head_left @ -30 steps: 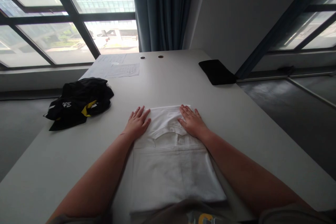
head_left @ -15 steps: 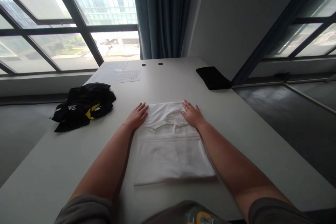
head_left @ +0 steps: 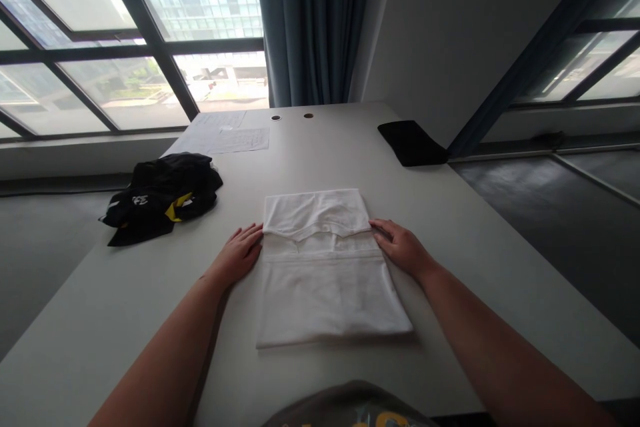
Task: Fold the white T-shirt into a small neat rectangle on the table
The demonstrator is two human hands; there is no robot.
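Head view: a white shirt [head_left: 325, 293] lies folded into a flat rectangle in the middle of the bench [head_left: 150, 300]. Left hand [head_left: 239, 255] and right hand [head_left: 401, 248] rest open and apart, fingers at the shirt's side edges, gripping nothing. A black garment [head_left: 160, 197] lies bunched to the left, not yet folded.

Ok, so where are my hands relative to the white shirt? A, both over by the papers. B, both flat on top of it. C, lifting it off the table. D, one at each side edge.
D: the left hand and the right hand rest at opposite side edges of the folded white shirt, not on top of it.
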